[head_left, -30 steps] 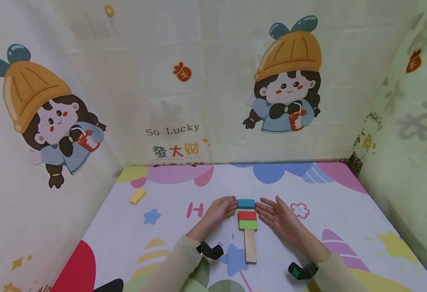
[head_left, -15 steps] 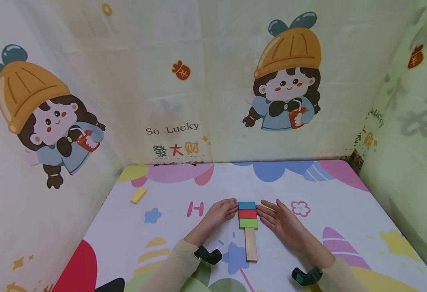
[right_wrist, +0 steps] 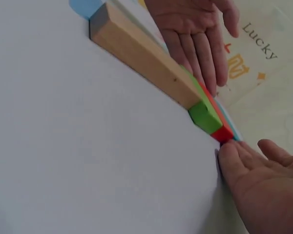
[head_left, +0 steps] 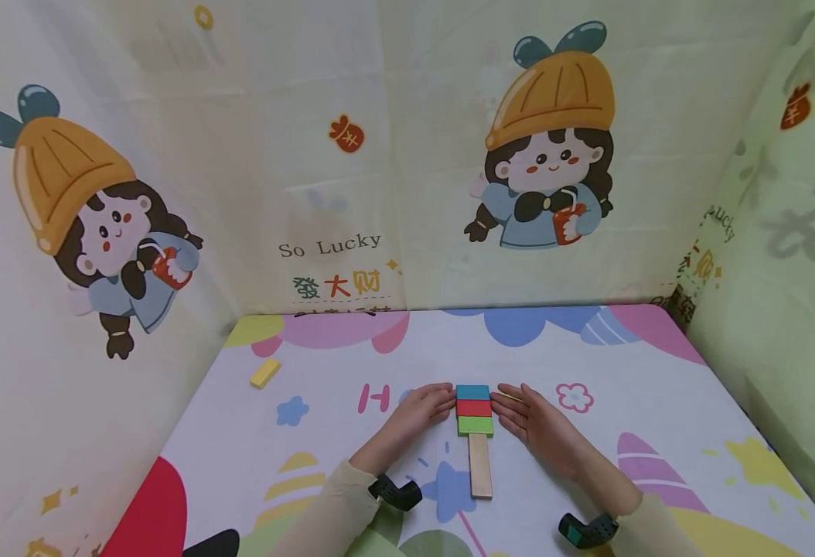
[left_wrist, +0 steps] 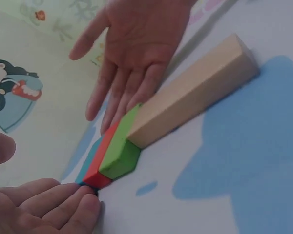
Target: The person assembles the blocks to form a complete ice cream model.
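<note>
Three coloured wooden blocks lie flat in a row, long sides together: a blue block (head_left: pixel 473 392) farthest, a red block (head_left: pixel 473 408) in the middle and a green block (head_left: pixel 475 425) nearest. A plain wooden block (head_left: pixel 480 466) extends from the green one toward me, end against its side. My left hand (head_left: pixel 417 415) is at the row's left end, fingers straight, fingertips by the blue and red blocks. Opposite it, my right hand (head_left: pixel 543 424) has its straight fingers at the right end. In the right wrist view its fingertips (right_wrist: pixel 229 148) appear to touch the red block.
A yellow block (head_left: pixel 265 374) lies alone at the far left of the patterned table mat (head_left: pixel 352 363). Printed cloth walls (head_left: pixel 421 155) stand behind and at both sides. A black wrist device (head_left: pixel 395 493) is strapped to each arm.
The blue block has come nearer and the gap between it and the red block has closed. Both hands have stayed at the row's two ends, fingers still straight.
</note>
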`<state>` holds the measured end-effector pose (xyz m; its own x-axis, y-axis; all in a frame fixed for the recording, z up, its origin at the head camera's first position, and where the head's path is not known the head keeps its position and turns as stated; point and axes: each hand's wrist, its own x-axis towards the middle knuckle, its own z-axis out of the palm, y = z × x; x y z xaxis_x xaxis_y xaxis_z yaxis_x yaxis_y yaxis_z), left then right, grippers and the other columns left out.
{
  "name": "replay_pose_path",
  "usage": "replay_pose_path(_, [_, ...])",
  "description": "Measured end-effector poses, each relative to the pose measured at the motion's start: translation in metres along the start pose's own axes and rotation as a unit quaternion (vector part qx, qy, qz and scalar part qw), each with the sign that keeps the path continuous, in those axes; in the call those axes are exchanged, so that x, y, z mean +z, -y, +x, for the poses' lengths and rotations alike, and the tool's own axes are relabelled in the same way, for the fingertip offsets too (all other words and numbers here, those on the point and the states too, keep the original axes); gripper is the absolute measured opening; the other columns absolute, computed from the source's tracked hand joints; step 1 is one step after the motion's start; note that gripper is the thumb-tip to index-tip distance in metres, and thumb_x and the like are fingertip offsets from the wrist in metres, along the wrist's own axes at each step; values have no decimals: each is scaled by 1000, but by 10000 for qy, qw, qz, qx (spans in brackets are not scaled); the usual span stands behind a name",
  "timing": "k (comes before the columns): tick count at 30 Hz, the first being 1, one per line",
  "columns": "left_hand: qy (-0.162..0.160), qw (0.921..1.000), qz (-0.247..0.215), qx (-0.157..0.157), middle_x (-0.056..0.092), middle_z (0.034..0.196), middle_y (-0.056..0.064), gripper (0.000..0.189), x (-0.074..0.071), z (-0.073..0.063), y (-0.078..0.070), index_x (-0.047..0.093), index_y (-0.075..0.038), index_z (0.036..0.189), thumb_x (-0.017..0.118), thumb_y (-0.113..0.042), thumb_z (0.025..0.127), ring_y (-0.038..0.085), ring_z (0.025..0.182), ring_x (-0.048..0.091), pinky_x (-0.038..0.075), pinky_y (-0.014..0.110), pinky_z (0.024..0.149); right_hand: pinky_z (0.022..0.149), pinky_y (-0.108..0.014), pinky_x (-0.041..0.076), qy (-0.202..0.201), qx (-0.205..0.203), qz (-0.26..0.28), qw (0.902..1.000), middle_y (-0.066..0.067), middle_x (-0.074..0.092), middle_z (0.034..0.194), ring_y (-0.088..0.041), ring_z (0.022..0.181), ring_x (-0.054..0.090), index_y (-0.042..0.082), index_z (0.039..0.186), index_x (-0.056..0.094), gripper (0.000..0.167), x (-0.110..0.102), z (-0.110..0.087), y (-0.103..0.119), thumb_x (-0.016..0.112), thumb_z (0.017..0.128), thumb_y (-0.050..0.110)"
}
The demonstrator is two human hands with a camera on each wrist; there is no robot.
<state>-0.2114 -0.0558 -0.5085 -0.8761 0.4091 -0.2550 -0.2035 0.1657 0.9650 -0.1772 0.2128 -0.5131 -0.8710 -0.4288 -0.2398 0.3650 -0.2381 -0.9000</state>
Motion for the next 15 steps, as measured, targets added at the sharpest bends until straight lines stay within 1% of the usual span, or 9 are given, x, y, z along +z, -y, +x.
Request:
replay_pose_path(3, [-22,9999,141,92,60,148,11,55,-3,-3,4,52,-6,149,55,-40,106,26,136,59,49,38,108,114,-27,41,-203,29,-481,9986,-22,23,169,-33,156,30,0,164,17,72,4,-1,1,31,112,48])
replay_pose_path(4, [-79,9994,274,172,61,146,11,53,-5,-5,5,54,-6,147,55,-39,106,26,134,60,50,38,108,116,-30,40,-243,21,-638,9977,-23,24,169,-35,156,28,-1,163,19,70,6,-1,1,33,112,45])
replay_pose_path(6, [-313,9970,634,328,65,141,9,46,-10,-10,7,60,-7,142,55,-35,106,26,130,63,51,40,108,119,-37,36,-385,-3,-1083,9934,-23,27,168,-38,155,29,-1,162,23,67,10,-2,2,38,111,41])
replay_pose_path(7, [-481,9942,864,431,67,139,8,42,-13,-12,8,63,-8,139,55,-33,106,26,128,64,51,42,108,121,-41,34,-470,-35,-1405,9890,-22,29,167,-38,154,30,0,161,26,67,11,-2,2,42,110,40])
replay_pose_path(9, [-828,9851,1355,657,70,134,6,35,-21,-17,10,68,-10,133,55,-28,106,26,127,64,50,46,109,121,-51,34,-650,-146,-2137,9746,-22,37,163,-40,151,37,4,158,35,63,14,-2,2,50,107,38])
replay_pose_path(10, [-987,9791,1612,746,71,132,6,33,-26,-19,10,70,-11,131,55,-26,106,27,126,64,50,48,109,120,-54,35,-684,-242,-2545,9643,-22,40,161,-41,149,39,6,156,39,61,15,-2,2,54,106,37])
replay_pose_path(11, [-1121,9731,1834,832,72,130,5,30,-31,-21,11,71,-11,128,56,-24,105,27,126,63,49,50,108,118,-56,37,-717,-360,-3002,9505,-21,43,159,-42,146,43,7,153,44,58,16,-2,1,58,105,36])
replay_pose_path(13, [-1290,9613,2223,990,73,127,5,28,-43,-24,13,73,-12,124,56,-22,105,27,126,63,49,51,107,114,-58,42,-675,-681,-3897,9159,-19,46,157,-42,142,47,10,146,53,51,16,-1,-1,63,102,34])
replay_pose_path(15, [-1351,9533,2490,1045,74,125,6,27,-56,-26,15,74,-11,122,56,-20,104,28,122,65,51,50,104,110,-57,46,-515,-1041,-4585,8811,-17,45,158,-42,141,49,13,139,60,45,15,0,-3,69,99,32])
